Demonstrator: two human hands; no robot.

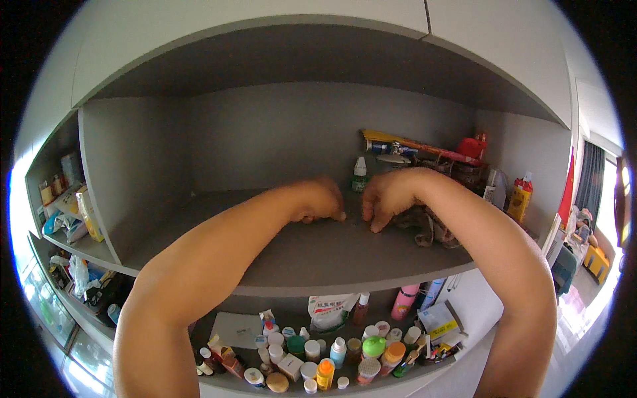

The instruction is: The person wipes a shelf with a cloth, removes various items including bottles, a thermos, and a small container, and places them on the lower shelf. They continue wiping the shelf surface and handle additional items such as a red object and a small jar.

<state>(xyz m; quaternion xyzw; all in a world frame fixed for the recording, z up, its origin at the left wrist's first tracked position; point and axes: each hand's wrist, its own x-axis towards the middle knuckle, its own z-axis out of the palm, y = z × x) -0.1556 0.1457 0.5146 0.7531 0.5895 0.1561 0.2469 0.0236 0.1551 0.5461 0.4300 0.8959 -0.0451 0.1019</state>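
Frame centre: left hand (322, 199), curled, contents unclear; right hand (390, 198), half-open, near cloth (426, 229). Cloth seems soft, light; pinch fold.

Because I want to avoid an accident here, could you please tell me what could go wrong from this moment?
The right hand is close to the small white-capped green bottle and might knock it over. The crumpled, cloth-like item beside that hand could snag. Anything slipping off this grey shelf might topple the crowded bottles below.
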